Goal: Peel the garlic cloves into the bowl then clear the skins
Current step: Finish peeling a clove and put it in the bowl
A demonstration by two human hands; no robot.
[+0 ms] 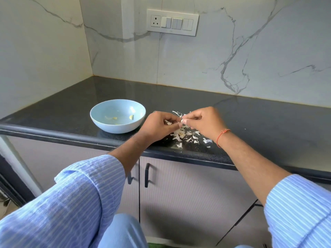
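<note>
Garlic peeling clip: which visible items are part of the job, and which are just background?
Part of the job: garlic clove pinched between left hand and right hand; blue bowl holding peeled cloves; loose skins on the countertop.

Background: switch panel; cabinet handle.

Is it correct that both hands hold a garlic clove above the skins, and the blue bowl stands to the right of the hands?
Not quite: the head view shows the blue bowl to the left of the hands, beside the left hand. The rest holds: left and right hand pinch the garlic clove above the skins.
</note>
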